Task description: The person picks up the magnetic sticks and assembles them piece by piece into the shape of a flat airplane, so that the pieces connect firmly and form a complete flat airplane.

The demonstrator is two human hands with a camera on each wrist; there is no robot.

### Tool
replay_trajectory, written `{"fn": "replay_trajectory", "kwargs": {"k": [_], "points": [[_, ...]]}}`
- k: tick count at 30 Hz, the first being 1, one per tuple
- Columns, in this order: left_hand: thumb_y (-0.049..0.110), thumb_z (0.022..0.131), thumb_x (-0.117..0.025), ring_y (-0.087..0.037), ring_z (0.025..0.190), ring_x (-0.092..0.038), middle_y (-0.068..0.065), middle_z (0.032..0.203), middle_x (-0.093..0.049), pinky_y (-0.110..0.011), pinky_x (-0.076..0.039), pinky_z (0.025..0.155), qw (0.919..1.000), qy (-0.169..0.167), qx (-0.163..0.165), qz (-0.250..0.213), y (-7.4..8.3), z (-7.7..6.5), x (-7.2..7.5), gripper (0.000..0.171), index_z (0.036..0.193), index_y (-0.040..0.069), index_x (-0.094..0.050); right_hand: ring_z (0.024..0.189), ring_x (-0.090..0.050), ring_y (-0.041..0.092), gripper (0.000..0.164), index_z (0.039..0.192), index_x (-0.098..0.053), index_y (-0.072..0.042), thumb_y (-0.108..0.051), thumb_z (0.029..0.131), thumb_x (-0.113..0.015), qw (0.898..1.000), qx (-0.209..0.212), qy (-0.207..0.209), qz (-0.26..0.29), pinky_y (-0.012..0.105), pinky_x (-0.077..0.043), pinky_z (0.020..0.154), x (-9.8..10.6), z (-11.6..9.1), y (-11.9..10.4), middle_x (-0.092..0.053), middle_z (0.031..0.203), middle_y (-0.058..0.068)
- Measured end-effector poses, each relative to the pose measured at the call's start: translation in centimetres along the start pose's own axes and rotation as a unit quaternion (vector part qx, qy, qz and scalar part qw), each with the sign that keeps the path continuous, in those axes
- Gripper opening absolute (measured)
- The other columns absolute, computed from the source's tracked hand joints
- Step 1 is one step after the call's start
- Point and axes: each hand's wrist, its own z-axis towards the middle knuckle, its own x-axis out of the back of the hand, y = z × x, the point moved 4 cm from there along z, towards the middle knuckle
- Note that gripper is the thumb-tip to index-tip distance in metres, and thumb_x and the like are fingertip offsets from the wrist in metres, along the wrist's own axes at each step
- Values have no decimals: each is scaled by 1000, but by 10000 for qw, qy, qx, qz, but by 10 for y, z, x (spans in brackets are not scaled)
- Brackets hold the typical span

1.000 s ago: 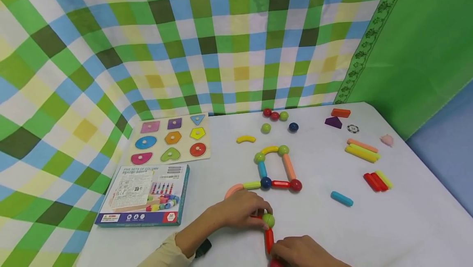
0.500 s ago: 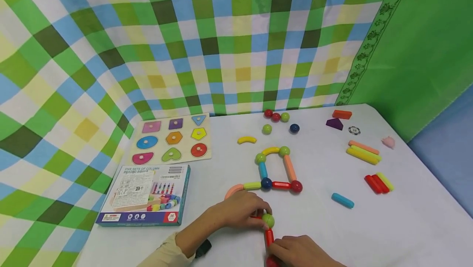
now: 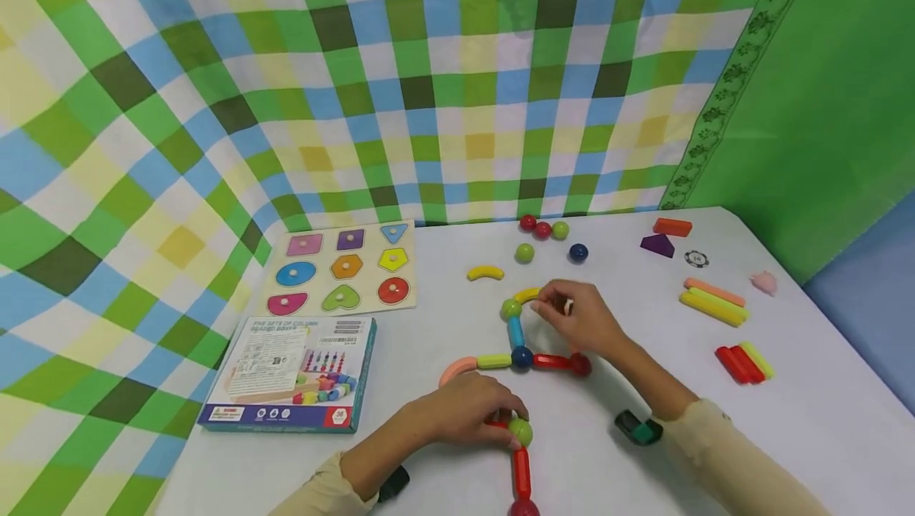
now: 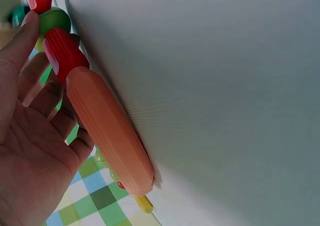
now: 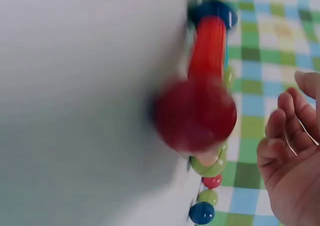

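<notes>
Spread across the back, one checked cloth (image 3: 457,87), and below, one white tabletop (image 3: 411,349). On to one boxed set (image 3: 286,373), just in front of one shape board (image 3: 364,302) with nine knobbed pieces. Now clamping thumb and fingers of the left hand (image 3: 472,409) on a near green ball (image 3: 520,432), and, farther up, hovering with the right hand (image 3: 582,317), fingers loosely bent, thumb apart, just beside a yellow arc (image 3: 526,294)! Right of the box, seven joined rods (image 3: 523,474) in sight from the head; off right, six loose rods (image 3: 713,308) in threes. Down to five joined balls (image 3: 522,358) and five loose balls (image 3: 542,230) toward the cloth. From the left wrist, showing a red rod (image 4: 65,53) meeting a salmon arc (image 4: 110,131), covered by the hand from the head. From the right wrist, catching a far green ball (image 5: 202,171), hidden in the head view
</notes>
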Motion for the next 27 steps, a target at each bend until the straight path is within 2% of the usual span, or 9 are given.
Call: {"fn": "replay_trajectory", "kwargs": {"k": [2, 5, 10, 14, 19, 27], "points": [[45, 85, -67, 6, 72, -48, 22, 79, -55, -13, -38, 67, 10000, -26, 11, 17, 0, 1, -1, 34, 115, 29, -66, 68, -50, 16, 9, 90, -66, -19, -27, 88, -69, 9991, -216, -16, -376, 27, -43, 56, -2, 29, 10, -58, 74, -5], [46, 86, -66, 6, 72, -48, 22, 79, -55, -13, -37, 68, 9999, -106, 21, 7, 1, 3, -3, 35, 116, 29, -65, 69, -49, 17, 11, 88, -68, -18, -28, 88, -69, 9949, -446, -288, -863, 30, -42, 58, -8, 62, 22, -59, 76, -4], [46, 87, -65, 5, 72, -47, 21, 79, -55, -13, -37, 68, 9998, -190, 34, -9, 2, 5, -4, 35, 117, 29, -65, 71, -52, 18, 14, 91, -69, -14, -27, 87, -70, 9849, -670, -924, -1301, 32, -43, 61, -22, 94, 31, -61, 79, -2], [46, 87, -65, 5, 72, -47, 21, 79, -54, -13, -37, 70, 9998, -201, 40, 32, 3, 5, -3, 34, 116, 29, -65, 73, -52, 20, 19, 95, -68, -13, -30, 86, -69, 9760, -912, -1293, -1496, 33, -42, 63, -32, 105, 35, -60, 81, 0], [45, 87, -65, 5, 73, -48, 22, 80, -55, -13, -36, 70, 9997, -220, 56, 31, 4, 4, 0, 34, 117, 29, -65, 78, -53, 22, 23, 99, -68, -11, -30, 86, -70, 9677, -1144, -1430, -1734, 34, -43, 67, -40, 110, 35, -60, 85, 2], [45, 87, -65, 5, 72, -48, 22, 79, -55, -13, -36, 70, 9997, -204, 114, 67, 1, 1, 1, 34, 117, 29, -65, 78, -54, 20, 20, 97, -69, -9, -26, 86, -69, 9580, -1213, -1625, -2028, 34, -45, 70, -50, 115, 32, -62, 86, 3]]}}
